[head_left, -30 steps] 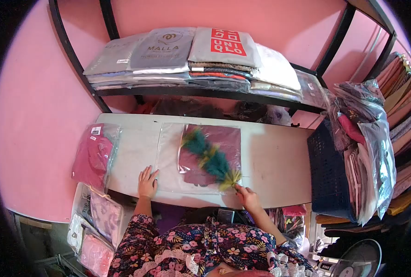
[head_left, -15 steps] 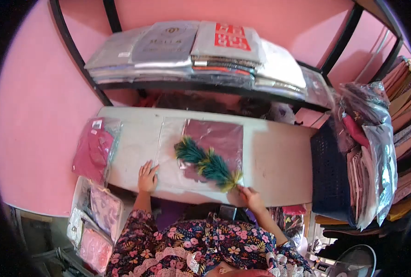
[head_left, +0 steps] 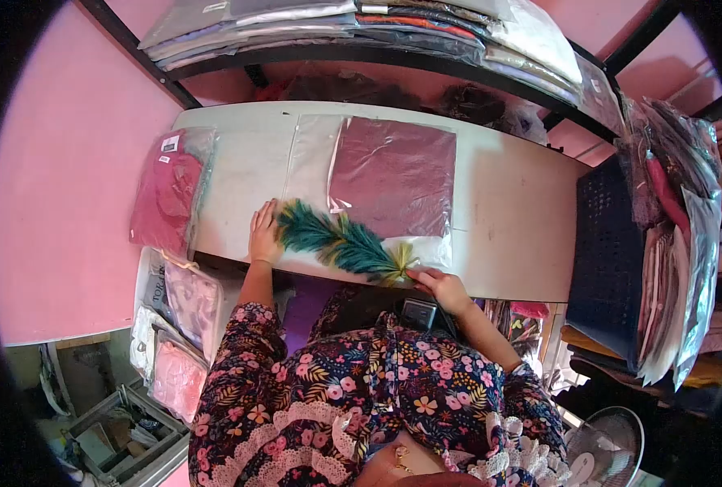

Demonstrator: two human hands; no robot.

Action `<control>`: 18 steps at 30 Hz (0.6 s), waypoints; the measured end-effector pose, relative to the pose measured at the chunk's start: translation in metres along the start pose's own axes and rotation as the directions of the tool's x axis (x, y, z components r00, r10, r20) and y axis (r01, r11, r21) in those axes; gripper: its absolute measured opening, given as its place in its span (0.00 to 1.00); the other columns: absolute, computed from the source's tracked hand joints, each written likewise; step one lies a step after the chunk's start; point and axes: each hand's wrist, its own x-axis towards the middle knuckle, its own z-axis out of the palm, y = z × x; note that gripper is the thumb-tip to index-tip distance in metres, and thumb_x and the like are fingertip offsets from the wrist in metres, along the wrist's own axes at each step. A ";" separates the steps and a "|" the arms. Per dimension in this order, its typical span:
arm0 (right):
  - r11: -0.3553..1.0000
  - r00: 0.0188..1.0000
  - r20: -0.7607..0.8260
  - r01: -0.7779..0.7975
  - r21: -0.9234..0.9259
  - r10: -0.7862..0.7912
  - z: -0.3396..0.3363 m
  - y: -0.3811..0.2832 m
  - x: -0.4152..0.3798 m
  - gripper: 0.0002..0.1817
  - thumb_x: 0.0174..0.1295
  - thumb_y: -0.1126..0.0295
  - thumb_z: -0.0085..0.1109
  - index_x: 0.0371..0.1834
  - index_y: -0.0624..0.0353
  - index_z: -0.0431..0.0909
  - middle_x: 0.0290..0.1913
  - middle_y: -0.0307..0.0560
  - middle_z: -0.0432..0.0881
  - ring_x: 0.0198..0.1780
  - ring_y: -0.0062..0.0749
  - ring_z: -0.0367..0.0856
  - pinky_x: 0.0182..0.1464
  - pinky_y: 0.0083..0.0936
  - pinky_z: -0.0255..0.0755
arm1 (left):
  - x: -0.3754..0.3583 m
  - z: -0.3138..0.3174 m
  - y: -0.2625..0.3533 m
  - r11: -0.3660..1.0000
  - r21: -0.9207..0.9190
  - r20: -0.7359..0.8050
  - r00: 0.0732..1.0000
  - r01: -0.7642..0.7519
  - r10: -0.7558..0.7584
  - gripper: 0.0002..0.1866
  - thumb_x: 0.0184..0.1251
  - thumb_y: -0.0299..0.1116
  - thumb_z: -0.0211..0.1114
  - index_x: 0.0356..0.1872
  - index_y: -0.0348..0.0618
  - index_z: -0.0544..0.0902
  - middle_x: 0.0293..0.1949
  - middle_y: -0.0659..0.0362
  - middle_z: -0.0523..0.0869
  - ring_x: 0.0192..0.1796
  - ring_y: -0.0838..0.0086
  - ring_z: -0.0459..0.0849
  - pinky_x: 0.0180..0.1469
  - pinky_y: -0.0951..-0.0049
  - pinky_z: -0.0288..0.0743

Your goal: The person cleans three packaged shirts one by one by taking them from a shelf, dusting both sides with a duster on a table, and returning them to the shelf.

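Observation:
A fluffy green and yellow duster lies slantwise over the table's front part. Its yellow end is pinched in the fingers of my right hand, close to the table's front edge. My left hand rests on the table with its fingers stretched out, beside the duster's far green end; whether they touch is hard to tell. Just beyond the duster lies a folded mauve cloth in a clear plastic bag, whose lower edge the duster partly covers.
A pink packaged garment lies at the left of the white table. Behind runs a black shelf stacked with bagged clothes. A dark blue basket with packets stands at the right. Bins of packets sit below left.
The duster has come off the middle of the bagged cloth toward the table's front edge, with my right hand on its end. My view has tilted downward.

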 end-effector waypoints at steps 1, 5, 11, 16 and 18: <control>1.000 1.000 0.002 -0.002 0.000 0.002 -0.002 0.001 -0.002 0.18 0.61 0.63 0.56 0.55 0.39 0.75 0.44 0.45 0.82 0.40 0.42 0.83 0.37 0.34 0.79 | 0.001 -0.001 0.002 1.000 -0.002 0.002 1.000 0.000 0.000 0.26 0.56 0.29 0.58 0.59 0.58 0.75 0.68 0.58 0.65 0.71 0.66 0.60 0.72 0.59 0.48; 0.983 0.981 -0.069 -0.182 0.015 0.182 -0.028 0.011 -0.022 0.19 0.57 0.66 0.60 0.53 0.40 0.77 0.41 0.44 0.82 0.39 0.42 0.83 0.37 0.33 0.78 | -0.001 -0.003 0.007 0.999 0.032 0.015 1.000 0.025 -0.025 0.26 0.57 0.29 0.56 0.59 0.59 0.75 0.68 0.58 0.65 0.71 0.66 0.60 0.72 0.59 0.49; 0.911 0.866 -0.329 -0.410 -0.034 0.377 -0.036 0.048 -0.097 0.18 0.57 0.69 0.61 0.52 0.46 0.76 0.41 0.46 0.82 0.41 0.44 0.82 0.41 0.35 0.77 | -0.001 -0.003 0.007 0.999 0.030 0.013 1.000 0.011 -0.012 0.26 0.58 0.29 0.55 0.60 0.59 0.74 0.68 0.57 0.65 0.70 0.65 0.60 0.72 0.58 0.49; 0.835 0.690 -0.506 -0.537 0.121 0.517 -0.033 0.050 -0.119 0.18 0.59 0.71 0.58 0.54 0.52 0.75 0.48 0.55 0.81 0.49 0.50 0.80 0.49 0.37 0.74 | -0.001 -0.006 0.009 1.000 0.013 0.036 0.999 0.013 -0.014 0.26 0.58 0.27 0.54 0.61 0.56 0.73 0.68 0.54 0.63 0.71 0.60 0.59 0.72 0.57 0.48; 0.780 0.596 -0.546 -0.595 0.192 0.589 -0.031 0.049 -0.113 0.20 0.60 0.72 0.56 0.57 0.53 0.73 0.49 0.60 0.79 0.51 0.55 0.78 0.51 0.38 0.73 | -0.001 -0.006 0.009 1.000 0.013 0.032 0.999 0.006 -0.006 0.27 0.58 0.27 0.54 0.61 0.56 0.73 0.68 0.54 0.63 0.71 0.60 0.59 0.72 0.57 0.48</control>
